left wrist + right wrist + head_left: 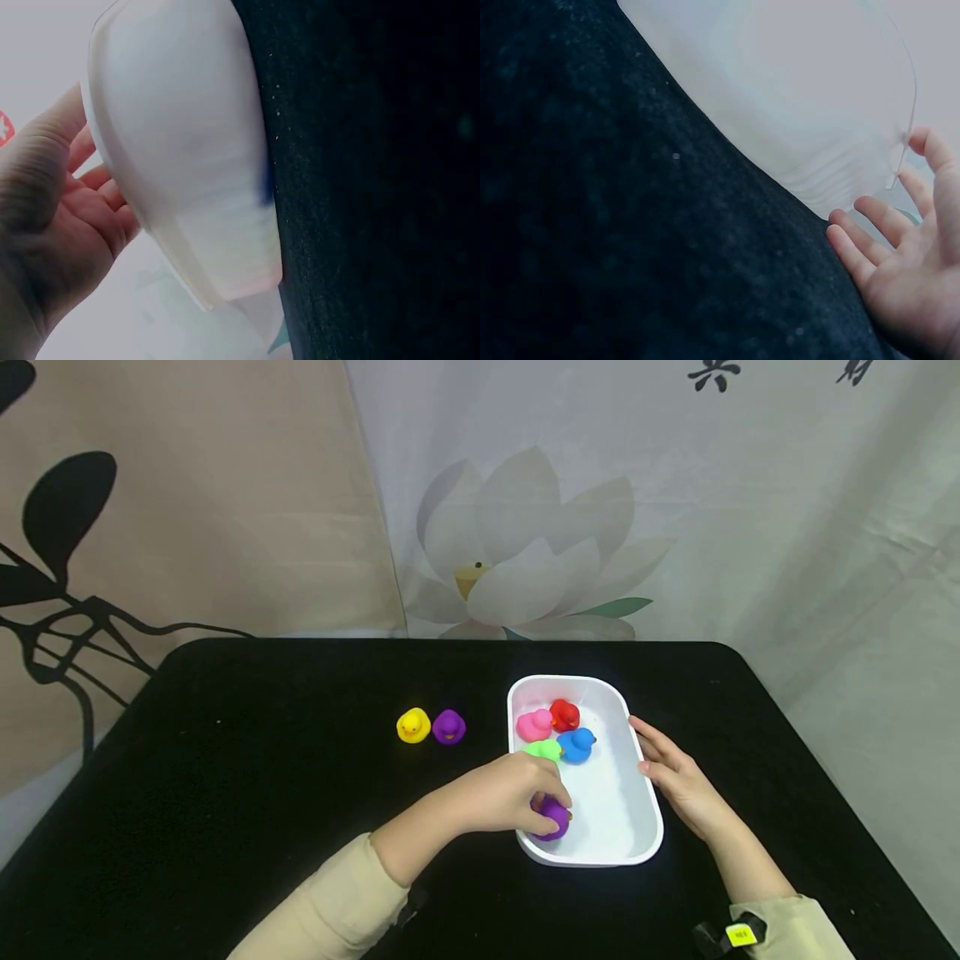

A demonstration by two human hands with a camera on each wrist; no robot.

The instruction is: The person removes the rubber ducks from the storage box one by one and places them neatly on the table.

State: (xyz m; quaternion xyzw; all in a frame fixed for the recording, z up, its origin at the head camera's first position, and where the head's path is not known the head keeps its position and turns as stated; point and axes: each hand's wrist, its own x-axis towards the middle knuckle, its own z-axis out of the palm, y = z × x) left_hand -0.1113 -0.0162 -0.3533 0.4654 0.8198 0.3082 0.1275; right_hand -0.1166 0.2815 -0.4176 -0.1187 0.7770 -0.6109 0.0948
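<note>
My left hand (510,793) reaches over the left wall of a white plastic tray (611,810). Its thumb and fingers pinch a purple rubber duck (553,820) inside the tray's near left corner. Farther back in the tray sit a pink duck (534,725), a red duck (565,715), a blue duck (577,746) and a light green duck (543,750), which is partly behind the left hand. With loosely extended fingers, my right hand (686,785) touches the tray's right side near the rim. The left wrist view shows the tray's outer wall and hides the held duck.
Left of the tray, a yellow duck (413,726) and another purple duck (449,727) stand side by side on the black table (225,793). A printed cloth backdrop (525,527) hangs behind the table's far edge.
</note>
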